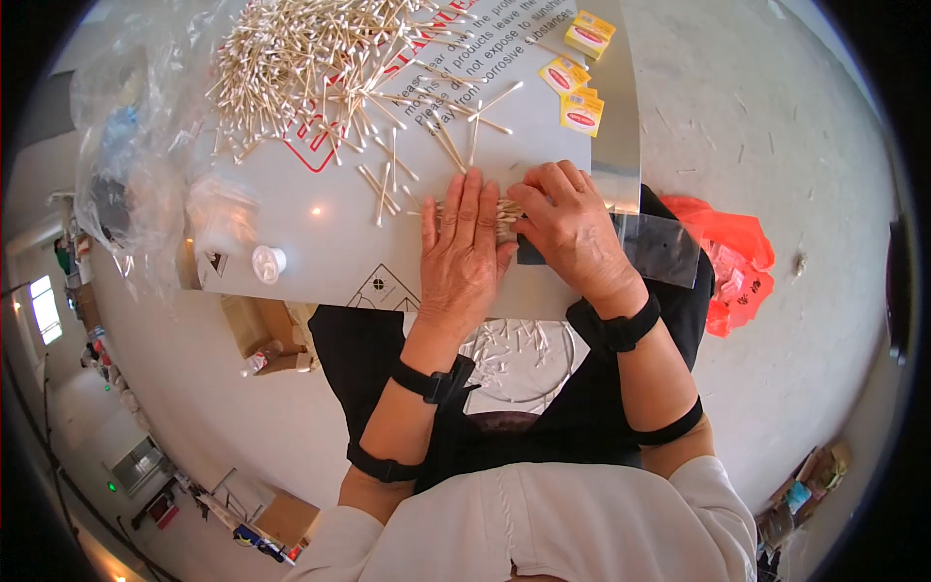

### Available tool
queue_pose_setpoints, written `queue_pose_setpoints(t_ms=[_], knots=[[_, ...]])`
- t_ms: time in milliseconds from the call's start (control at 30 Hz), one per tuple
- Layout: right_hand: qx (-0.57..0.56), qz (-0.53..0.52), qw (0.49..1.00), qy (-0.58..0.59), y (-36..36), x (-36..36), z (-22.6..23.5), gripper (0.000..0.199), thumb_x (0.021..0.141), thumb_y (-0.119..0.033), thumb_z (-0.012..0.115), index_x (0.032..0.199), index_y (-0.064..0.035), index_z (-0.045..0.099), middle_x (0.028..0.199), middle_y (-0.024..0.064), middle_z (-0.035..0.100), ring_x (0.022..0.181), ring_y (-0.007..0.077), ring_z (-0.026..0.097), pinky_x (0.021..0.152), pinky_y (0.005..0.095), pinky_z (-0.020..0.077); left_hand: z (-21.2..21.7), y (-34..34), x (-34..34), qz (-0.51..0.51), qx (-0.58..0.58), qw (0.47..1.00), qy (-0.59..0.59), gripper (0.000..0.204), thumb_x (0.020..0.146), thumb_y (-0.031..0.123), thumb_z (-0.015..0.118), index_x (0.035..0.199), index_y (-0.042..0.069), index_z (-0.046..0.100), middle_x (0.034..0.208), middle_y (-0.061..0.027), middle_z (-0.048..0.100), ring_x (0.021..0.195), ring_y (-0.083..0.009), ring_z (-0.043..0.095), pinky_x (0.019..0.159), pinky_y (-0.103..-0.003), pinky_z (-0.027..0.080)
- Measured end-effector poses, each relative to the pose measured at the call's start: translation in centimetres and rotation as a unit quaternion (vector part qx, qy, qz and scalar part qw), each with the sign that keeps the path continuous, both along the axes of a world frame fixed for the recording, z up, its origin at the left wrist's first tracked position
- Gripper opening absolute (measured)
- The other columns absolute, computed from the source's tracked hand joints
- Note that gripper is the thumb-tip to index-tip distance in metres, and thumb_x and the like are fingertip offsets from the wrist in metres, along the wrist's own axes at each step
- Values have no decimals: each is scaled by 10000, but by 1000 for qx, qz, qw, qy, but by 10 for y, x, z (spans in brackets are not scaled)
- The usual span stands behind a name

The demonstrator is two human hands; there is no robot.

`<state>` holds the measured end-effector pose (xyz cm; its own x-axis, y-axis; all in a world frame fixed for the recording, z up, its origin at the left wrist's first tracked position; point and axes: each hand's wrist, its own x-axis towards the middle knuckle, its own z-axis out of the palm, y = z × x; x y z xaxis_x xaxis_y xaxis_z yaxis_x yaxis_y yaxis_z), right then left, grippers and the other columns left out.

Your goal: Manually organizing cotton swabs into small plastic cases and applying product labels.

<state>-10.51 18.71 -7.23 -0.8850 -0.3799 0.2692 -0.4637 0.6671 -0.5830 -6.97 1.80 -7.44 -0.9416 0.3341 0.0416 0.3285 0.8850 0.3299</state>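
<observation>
Left fingers [468, 207] lie straight, right fingers [554, 180] bend.

pale cotton swabs [507, 215] lie bunched crosswise, partly hidden, between left hand [460, 242] and right hand [574, 233].

Makeshift workshop, sheet-topped table [335, 242], bulk swab heap [291, 73], cardboard box [246, 326]

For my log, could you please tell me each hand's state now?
Left hand: open, laid over cotton swabs.
Right hand: curled at those swabs; grip cannot be told.
</observation>
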Motion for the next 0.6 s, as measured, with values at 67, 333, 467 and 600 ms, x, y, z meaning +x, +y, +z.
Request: queue_pose_setpoints(t_ms=[67,333,467,600], knots=[[10,9,1000,-1,2,-2,0,364,645,-90,769,967,-55,602,957,76,556,933,281,547,816,392,455,-3,-1,2,7,-8,1000,4,770,799,217,709,1461,20,370,1557,-158,309,1451,-302,277,1179,-523,162],[124,21,990,68,1,-2,4,111,741,-99,587,825,-49,535,853,90,549,876,263,556,768,378,465,-4,-5,5,20,-18,1000,-1,784,802,261,713,1469,36,368,1565,-147,299,1447,-299,285,1183,-519,146],[100,35,994,36,21,-6,7,168,751,-62,647,840,-33,506,870,115,526,863,304,531,766,406,451,-3,-7,5,23,-26,999,-1,777,812,266,705,1473,43,362,1575,-137,282,1451,-294,275,1186,-513,140],[83,-14,996,34,40,-10,5,191,757,-48,665,842,-28,495,860,125,528,847,321,528,739,407,465,-2,-6,5,18,-33,999,-3,759,827,268,692,1472,43,361,1578,-137,273,1456,-291,264,1186,-514,138]])
